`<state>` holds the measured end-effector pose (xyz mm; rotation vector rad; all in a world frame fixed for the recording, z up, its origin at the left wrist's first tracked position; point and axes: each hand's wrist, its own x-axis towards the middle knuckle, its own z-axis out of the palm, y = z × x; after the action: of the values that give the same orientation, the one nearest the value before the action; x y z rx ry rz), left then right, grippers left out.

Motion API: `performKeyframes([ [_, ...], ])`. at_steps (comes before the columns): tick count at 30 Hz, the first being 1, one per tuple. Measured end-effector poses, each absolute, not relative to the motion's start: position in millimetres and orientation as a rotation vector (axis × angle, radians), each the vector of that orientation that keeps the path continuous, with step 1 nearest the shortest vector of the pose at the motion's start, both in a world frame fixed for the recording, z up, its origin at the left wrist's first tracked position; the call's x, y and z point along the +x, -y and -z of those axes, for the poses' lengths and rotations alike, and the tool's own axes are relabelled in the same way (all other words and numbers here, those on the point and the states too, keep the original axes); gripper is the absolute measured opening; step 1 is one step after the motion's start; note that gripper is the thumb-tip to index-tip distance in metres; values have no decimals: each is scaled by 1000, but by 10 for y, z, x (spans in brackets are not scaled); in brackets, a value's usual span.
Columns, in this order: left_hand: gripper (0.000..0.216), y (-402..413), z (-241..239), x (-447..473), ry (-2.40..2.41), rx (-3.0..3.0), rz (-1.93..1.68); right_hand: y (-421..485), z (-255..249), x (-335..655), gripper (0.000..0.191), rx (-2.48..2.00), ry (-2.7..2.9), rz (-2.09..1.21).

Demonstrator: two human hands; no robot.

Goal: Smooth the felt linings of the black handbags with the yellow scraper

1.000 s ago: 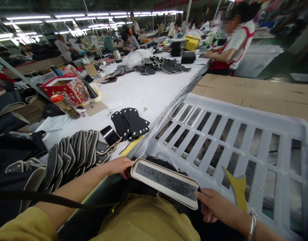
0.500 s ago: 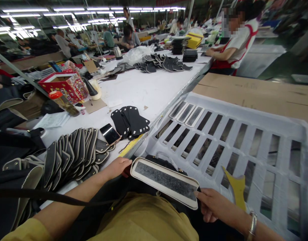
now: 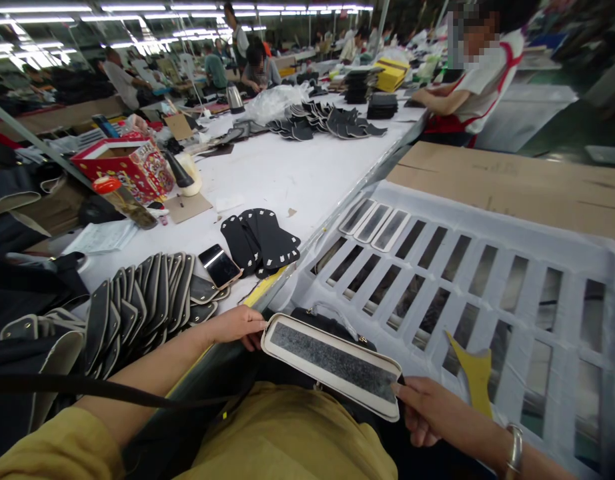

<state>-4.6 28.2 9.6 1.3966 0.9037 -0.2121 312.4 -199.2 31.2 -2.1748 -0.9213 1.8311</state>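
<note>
In the head view I hold a long bag base panel (image 3: 332, 363) over my lap, cream with rounded corners, a piped rim and a dark grey strip along its middle. My left hand (image 3: 242, 327) is closed on its left corner, thumb and fingers pinching the rim. At the other end my right hand (image 3: 421, 408) grips the right edge, thumb on top by the strip's end and the other fingers curled below. Black bag material (image 3: 332, 327) with small gold hardware shows behind the panel's far edge; how the two join is hidden.
A white slotted tray (image 3: 530, 267) stands at the right, bearing three cream-edged panels (image 3: 372, 225) and a yellow piece (image 3: 476, 373). On the left are stacked black flaps (image 3: 142, 307), a phone (image 3: 220, 267) and black cutouts (image 3: 262, 240). A co-worker (image 3: 480, 87) sits at the far right.
The panel and both my hands have shifted very slightly to the right in view. My left forearm has risen a little. Both holds stay the same.
</note>
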Motion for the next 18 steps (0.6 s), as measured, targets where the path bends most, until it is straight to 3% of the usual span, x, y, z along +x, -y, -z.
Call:
performKeyframes([
  [7,47,-306,-9,-69,-934,1374,194,1954,-344,3111,36,-2205,883,-1825],
  [14,37,-114,-311,249,-1070,2387,432,1939,-331,3111,37,-2222,882,-1831],
  [18,33,-125,-359,355,-1068,2344,559,1931,-337,3117,37,-2204,880,-1853],
])
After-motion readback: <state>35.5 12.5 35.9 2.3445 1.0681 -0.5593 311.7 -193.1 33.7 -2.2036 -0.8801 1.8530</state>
